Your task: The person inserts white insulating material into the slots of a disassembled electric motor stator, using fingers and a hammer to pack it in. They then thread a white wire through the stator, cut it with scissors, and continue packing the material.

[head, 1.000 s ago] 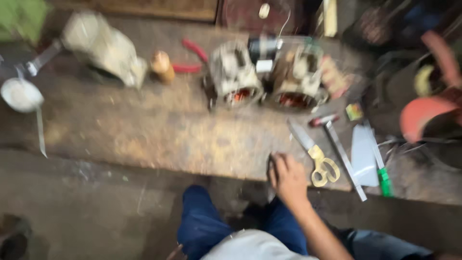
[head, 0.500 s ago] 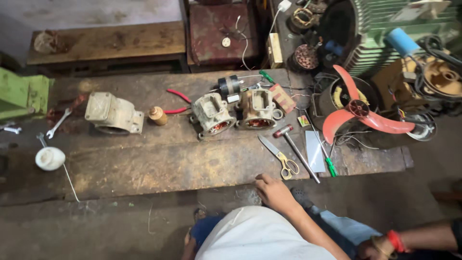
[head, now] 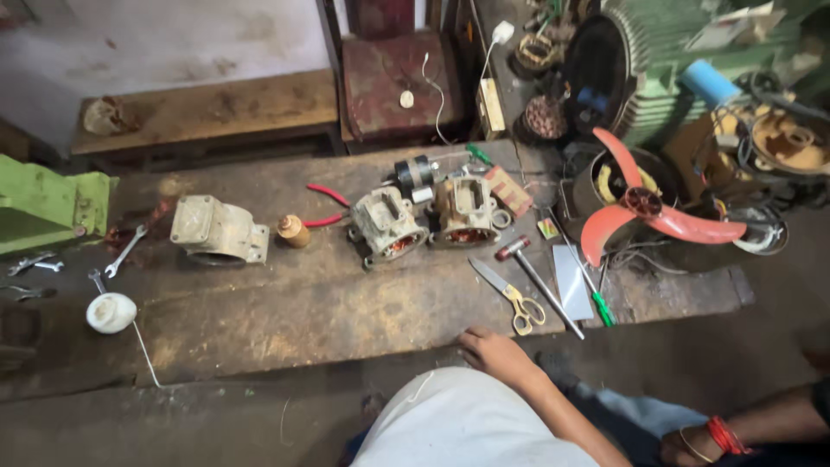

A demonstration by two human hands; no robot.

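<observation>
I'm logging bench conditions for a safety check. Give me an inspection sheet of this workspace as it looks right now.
Surface: worn, stained wooden bench.
Job's things: left hand rests on the bench's near edge, close to the yellow-handled scissors; right hand low by the knee, holding nothing visible.
Clutter: two motor stators, hammer, green screwdriver, red pliers, beige housing, spanners, white spool.
Grip: both hands empty, as far as seen.
Cables: white lead on the red stool.
Surroundings: red fan blade, green motor.
</observation>
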